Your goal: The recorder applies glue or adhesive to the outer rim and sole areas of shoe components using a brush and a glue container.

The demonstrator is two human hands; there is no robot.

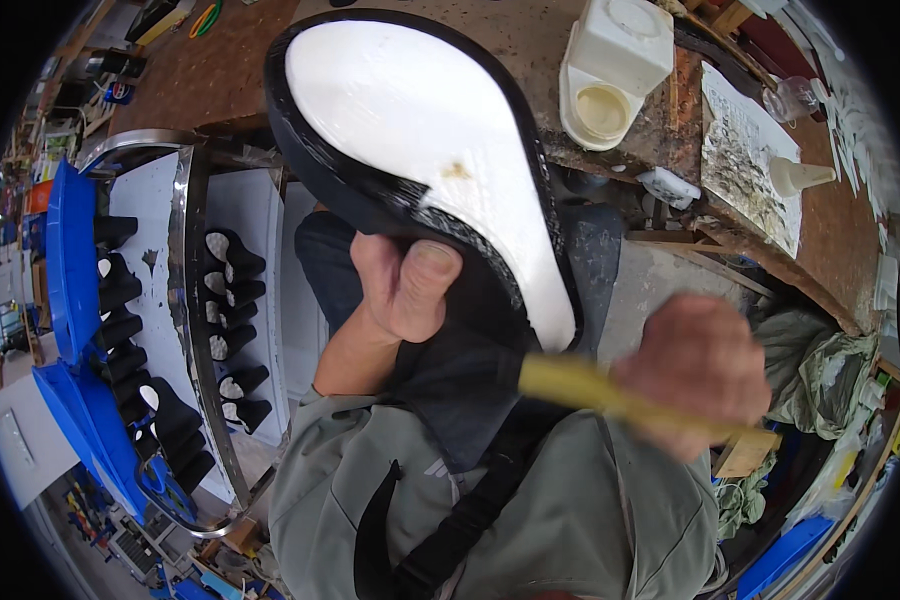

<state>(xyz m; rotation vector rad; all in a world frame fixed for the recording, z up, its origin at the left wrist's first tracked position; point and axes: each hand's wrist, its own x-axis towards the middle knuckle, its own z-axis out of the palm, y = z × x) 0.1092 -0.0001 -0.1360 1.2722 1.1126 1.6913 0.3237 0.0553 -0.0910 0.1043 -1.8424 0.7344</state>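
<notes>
A black shoe upper is held sole side up in front of me, its broad toe end at the upper left. White, wet-looking coating covers most of its underside, with faint streaks and a small brownish spot. My left hand is closed round the shoe from below, thumb against its side. At the lower right, my right hand is closed on a flat yellow stick, like a brush handle. Both are smeared by motion. The stick's left end lies just below the narrow heel end; what is fixed to it cannot be made out against black cloth.
On the left, a metal-framed rack carries several black shoes with white undersides, beside blue plastic bins. A white plastic container with a round cup stands on the bench. Stained paper and a pale funnel-shaped piece lie to the right.
</notes>
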